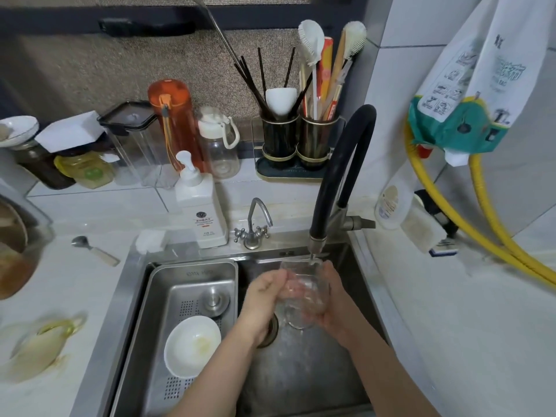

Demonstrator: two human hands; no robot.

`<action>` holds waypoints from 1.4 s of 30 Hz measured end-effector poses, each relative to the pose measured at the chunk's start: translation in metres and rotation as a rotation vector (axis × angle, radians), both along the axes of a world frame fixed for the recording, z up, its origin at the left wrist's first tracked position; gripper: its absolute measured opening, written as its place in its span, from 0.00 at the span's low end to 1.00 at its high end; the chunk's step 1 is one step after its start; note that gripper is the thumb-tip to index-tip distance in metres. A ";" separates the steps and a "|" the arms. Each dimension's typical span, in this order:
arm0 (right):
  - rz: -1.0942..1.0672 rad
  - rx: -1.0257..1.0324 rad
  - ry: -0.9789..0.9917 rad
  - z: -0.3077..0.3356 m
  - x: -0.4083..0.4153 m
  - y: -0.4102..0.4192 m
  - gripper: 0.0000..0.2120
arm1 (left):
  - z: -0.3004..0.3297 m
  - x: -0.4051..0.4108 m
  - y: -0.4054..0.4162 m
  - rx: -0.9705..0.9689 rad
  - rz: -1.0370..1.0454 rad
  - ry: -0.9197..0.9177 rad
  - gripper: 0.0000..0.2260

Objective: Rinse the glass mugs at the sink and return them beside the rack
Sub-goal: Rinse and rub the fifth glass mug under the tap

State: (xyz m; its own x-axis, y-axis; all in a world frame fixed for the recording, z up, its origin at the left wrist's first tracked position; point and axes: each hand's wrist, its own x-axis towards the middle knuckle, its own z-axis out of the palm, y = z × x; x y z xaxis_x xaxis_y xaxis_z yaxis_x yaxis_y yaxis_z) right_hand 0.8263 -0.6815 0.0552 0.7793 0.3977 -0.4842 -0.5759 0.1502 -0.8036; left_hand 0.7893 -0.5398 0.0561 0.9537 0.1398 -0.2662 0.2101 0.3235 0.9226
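A clear glass mug (304, 291) is held over the steel sink (304, 377), its mouth tilted up under the black hose faucet (340, 176). Water runs from the faucet's nozzle into the mug. My left hand (264, 296) grips the mug's left side with fingers curled around it. My right hand (337, 299) cups its right side and base. On the counter at the far left lies another glass mug (45, 341), blurred and holding yellowish residue.
A steel drain tray (168, 299) fills the sink's left half, with a white bowl (192, 346) in it. Behind stand a soap pump bottle (200, 206), a small tap (255, 224), utensil holders (298, 142) and bottles. A spoon (94, 249) lies on the left counter. Yellow hoses (481, 227) run at the right.
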 end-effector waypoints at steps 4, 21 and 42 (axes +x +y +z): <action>0.001 -0.058 -0.067 -0.002 -0.007 0.013 0.19 | -0.003 0.004 0.012 -0.147 0.250 0.149 0.12; -0.118 0.043 -0.222 0.004 0.005 0.008 0.13 | -0.012 0.012 0.007 -0.147 0.165 0.502 0.06; 0.023 -0.406 -0.472 -0.002 0.014 0.002 0.19 | 0.002 -0.013 -0.001 0.294 0.050 0.108 0.08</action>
